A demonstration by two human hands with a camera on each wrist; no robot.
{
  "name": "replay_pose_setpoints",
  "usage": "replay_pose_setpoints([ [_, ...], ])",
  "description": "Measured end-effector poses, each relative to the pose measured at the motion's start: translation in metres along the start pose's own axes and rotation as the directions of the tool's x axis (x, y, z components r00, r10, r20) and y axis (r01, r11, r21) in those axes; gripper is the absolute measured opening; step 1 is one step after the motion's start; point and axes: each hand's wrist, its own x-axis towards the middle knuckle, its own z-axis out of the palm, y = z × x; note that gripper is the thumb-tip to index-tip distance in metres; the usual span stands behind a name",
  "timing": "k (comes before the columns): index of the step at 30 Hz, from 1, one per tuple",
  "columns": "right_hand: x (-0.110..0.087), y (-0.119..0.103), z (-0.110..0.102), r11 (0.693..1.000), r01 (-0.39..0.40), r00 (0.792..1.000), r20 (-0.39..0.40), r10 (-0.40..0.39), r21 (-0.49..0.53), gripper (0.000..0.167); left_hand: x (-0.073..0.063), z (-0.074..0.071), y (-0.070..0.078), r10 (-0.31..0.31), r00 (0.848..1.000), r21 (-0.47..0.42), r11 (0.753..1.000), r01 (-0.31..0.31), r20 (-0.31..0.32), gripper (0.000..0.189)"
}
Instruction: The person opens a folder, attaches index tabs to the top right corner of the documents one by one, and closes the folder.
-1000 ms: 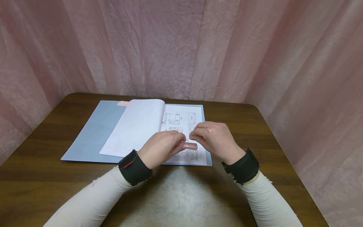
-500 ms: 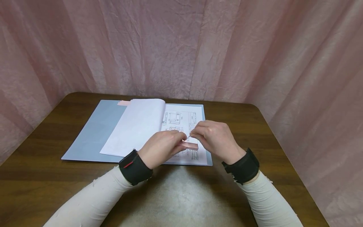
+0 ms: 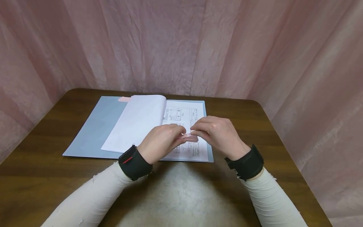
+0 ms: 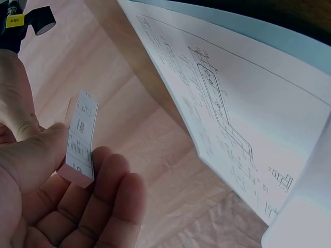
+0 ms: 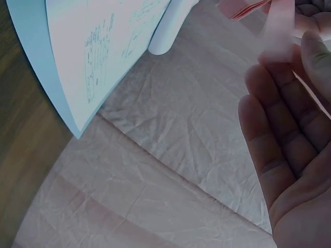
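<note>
My left hand (image 3: 161, 138) pinches a small pad of pink sticky notes (image 3: 193, 139) above the printed page. In the left wrist view, the pad (image 4: 81, 139) stands between thumb and fingers, a white barcode label on its underside. My right hand (image 3: 217, 132) is just to the right, its thumb and forefinger pinching one thin pink sticky note (image 5: 280, 31). That note lifts off the pad and stretches between the two hands. Beneath them lies a page with technical drawings (image 3: 202, 148); the left hand hides part of it.
A light blue folder (image 3: 85, 138) lies open on the brown wooden table (image 3: 34, 176). A white sheet (image 3: 133, 123) is turned over to the left, with a pink tab (image 3: 123, 99) sticking out at its top. Pink curtain (image 3: 181, 47) hangs behind.
The right hand has turned slightly, and the pink note now shows as a wider strip between the hands. The left hand keeps its hold on the pad. The head view has tilted a little.
</note>
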Motion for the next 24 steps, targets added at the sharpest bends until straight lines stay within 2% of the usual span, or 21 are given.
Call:
replay_pose_setpoints([
  [8, 0.0012, 0.0006, -0.0018, 0.998, -0.053, 0.997, 0.056, 0.052, 0.020, 0.022, 0.0004, -0.0007, -0.0032, 0.026, 0.999, 0.011, 1.000, -0.025, -0.042, 0.020],
  [14, 0.0005, 0.0005, -0.0019, 0.996, -0.090, 0.992, 0.089, 0.088, 0.012, 0.021, 0.0002, 0.0005, -0.0033, 0.036, 0.998, 0.007, 0.999, -0.036, -0.057, 0.023],
  [24, 0.0002, -0.0010, 0.0006, 0.999, -0.048, 0.998, 0.051, 0.048, -0.011, 0.020, 0.0007, 0.0013, -0.0003, 0.017, 0.999, -0.023, 1.000, -0.017, -0.027, 0.024],
])
